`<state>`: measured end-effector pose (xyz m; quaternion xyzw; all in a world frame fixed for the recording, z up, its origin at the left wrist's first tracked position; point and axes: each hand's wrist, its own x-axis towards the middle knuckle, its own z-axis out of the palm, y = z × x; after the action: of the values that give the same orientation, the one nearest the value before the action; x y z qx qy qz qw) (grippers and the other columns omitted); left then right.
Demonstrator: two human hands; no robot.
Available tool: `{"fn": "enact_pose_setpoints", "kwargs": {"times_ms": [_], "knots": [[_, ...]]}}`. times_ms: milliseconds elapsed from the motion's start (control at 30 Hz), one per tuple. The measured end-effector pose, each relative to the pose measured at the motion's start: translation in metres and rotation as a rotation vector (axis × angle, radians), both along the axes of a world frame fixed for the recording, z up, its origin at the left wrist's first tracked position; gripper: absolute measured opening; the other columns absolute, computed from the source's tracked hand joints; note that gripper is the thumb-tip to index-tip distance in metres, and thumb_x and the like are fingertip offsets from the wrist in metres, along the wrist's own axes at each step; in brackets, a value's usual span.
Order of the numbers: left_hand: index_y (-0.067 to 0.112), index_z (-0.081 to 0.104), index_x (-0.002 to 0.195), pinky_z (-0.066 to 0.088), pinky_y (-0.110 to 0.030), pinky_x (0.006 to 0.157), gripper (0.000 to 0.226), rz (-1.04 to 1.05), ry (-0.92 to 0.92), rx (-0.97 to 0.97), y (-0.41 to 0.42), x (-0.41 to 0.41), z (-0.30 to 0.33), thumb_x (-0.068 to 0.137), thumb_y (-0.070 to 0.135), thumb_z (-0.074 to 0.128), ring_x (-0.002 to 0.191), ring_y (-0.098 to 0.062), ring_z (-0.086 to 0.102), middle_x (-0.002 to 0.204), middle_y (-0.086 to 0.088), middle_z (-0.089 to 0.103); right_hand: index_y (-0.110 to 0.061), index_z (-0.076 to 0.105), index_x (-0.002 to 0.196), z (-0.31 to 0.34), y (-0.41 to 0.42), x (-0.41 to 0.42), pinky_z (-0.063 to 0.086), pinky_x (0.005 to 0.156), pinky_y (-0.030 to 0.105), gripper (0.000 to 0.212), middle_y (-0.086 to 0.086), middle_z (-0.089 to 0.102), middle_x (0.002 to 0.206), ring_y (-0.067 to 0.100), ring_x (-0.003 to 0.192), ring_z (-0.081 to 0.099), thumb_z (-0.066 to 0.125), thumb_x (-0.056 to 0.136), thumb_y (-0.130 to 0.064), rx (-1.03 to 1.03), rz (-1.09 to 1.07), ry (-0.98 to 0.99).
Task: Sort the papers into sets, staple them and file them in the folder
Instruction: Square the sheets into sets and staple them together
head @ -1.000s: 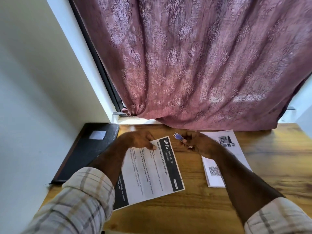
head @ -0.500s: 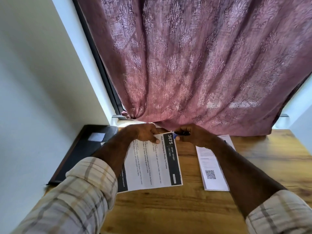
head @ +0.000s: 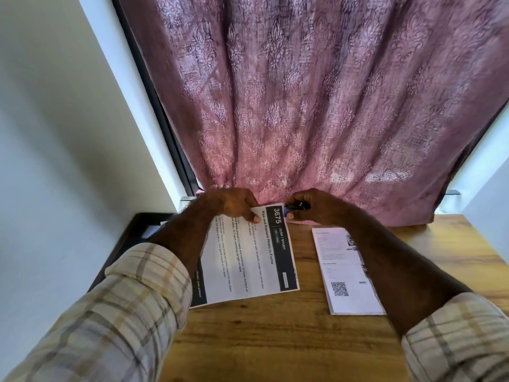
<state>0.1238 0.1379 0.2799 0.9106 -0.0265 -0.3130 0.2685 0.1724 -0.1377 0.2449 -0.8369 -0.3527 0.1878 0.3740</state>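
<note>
Now: stapler at far corner of printed set, both hands engaged.
Wooden desk point(head: 275, 340) nearest; second paper pile point(head: 344, 271) lies right. Printed set point(head: 248, 260) is pinched at its far edge by left hand point(head: 231, 205); right hand point(head: 316, 206) curls round stapler point(head: 293, 208) at sheet's far corner. Black folder point(head: 132, 238) sits left, curtain point(head: 316, 106) behind.

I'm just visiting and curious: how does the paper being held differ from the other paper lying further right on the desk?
The held sheet carries a black band with "3675"; the right-hand paper shows a QR code and small pictures. The held sheet is gripped by the left hand, with the stapler in the right hand at its corner; the right-hand paper lies untouched. Both are white printed pages on the wooden desk.
</note>
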Motion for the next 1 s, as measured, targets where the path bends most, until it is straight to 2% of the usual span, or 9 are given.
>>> {"fn": "enact_pose_setpoints", "kwargs": {"times_ms": [167, 300, 433, 600, 700, 800, 900, 1000], "knots": [[0.019, 0.073, 0.122, 0.064, -0.047, 0.088, 0.033, 0.029, 0.050, -0.087, 0.002, -0.004, 0.003, 0.096, 0.037, 0.076, 0.091, -0.030, 0.080, 0.106, -0.005, 0.081, -0.022, 0.074, 0.120, -0.003, -0.007, -0.003, 0.053, 0.100, 0.037, 0.028, -0.008, 0.078, 0.113, 0.014, 0.107, 0.072, 0.078, 0.094, -0.033, 0.012, 0.024, 0.059], [0.021, 0.073, 0.122, 0.065, -0.043, 0.084, 0.030, 0.010, 0.054, -0.044, -0.004, -0.008, 0.006, 0.096, 0.037, 0.075, 0.089, -0.028, 0.080, 0.103, -0.003, 0.082, -0.022, 0.073, 0.118, -0.002, -0.007, -0.006, 0.055, 0.093, 0.037, 0.025, -0.004, 0.079, 0.108, 0.021, 0.101, 0.074, 0.076, 0.096, -0.034, 0.017, 0.032, 0.077], [0.019, 0.074, 0.123, 0.064, -0.035, 0.077, 0.029, 0.000, 0.051, -0.015, -0.010, -0.008, 0.005, 0.098, 0.034, 0.074, 0.087, -0.025, 0.080, 0.102, -0.001, 0.082, -0.023, 0.074, 0.113, -0.004, -0.006, -0.006, 0.053, 0.086, 0.028, 0.022, -0.008, 0.078, 0.106, 0.007, 0.096, 0.072, 0.079, 0.094, -0.032, -0.011, 0.022, 0.028], [0.023, 0.075, 0.116, 0.063, -0.031, 0.069, 0.021, 0.022, 0.049, -0.011, -0.010, -0.008, 0.007, 0.097, 0.033, 0.075, 0.084, -0.025, 0.080, 0.099, -0.001, 0.082, -0.010, 0.073, 0.116, -0.002, -0.012, -0.006, 0.052, 0.077, 0.018, 0.029, 0.007, 0.078, 0.107, 0.010, 0.088, 0.069, 0.078, 0.094, -0.027, 0.057, 0.030, 0.078], [0.018, 0.075, 0.121, 0.065, -0.038, 0.079, 0.028, 0.038, 0.078, -0.032, -0.010, -0.007, 0.009, 0.096, 0.032, 0.076, 0.089, -0.028, 0.080, 0.103, -0.004, 0.082, -0.013, 0.073, 0.115, -0.005, -0.014, -0.008, 0.052, 0.076, 0.018, 0.027, 0.000, 0.078, 0.104, 0.005, 0.087, 0.069, 0.079, 0.093, -0.028, 0.056, 0.018, 0.079], [0.014, 0.074, 0.124, 0.064, -0.042, 0.083, 0.033, 0.084, 0.114, -0.116, -0.010, -0.008, 0.010, 0.095, 0.029, 0.078, 0.092, -0.031, 0.079, 0.107, -0.008, 0.081, -0.016, 0.073, 0.113, -0.009, -0.015, -0.011, 0.052, 0.066, 0.016, 0.023, -0.003, 0.077, 0.097, 0.003, 0.079, 0.069, 0.079, 0.093, -0.028, 0.075, -0.023, 0.084], [0.013, 0.073, 0.126, 0.064, -0.047, 0.089, 0.034, 0.106, 0.139, -0.162, -0.011, -0.009, 0.009, 0.095, 0.028, 0.077, 0.097, -0.033, 0.079, 0.110, -0.009, 0.080, -0.015, 0.072, 0.112, -0.016, -0.017, -0.015, 0.058, 0.066, 0.025, 0.025, 0.004, 0.077, 0.100, 0.012, 0.080, 0.069, 0.077, 0.095, -0.032, 0.145, -0.055, 0.154], [0.014, 0.073, 0.127, 0.062, -0.051, 0.094, 0.035, 0.085, 0.136, -0.160, -0.013, -0.009, 0.005, 0.095, 0.028, 0.077, 0.098, -0.034, 0.078, 0.111, -0.008, 0.080, -0.010, 0.071, 0.113, -0.021, -0.017, -0.020, 0.059, 0.070, 0.032, 0.026, 0.004, 0.078, 0.105, 0.014, 0.085, 0.071, 0.075, 0.096, -0.031, 0.198, -0.057, 0.196]]}}
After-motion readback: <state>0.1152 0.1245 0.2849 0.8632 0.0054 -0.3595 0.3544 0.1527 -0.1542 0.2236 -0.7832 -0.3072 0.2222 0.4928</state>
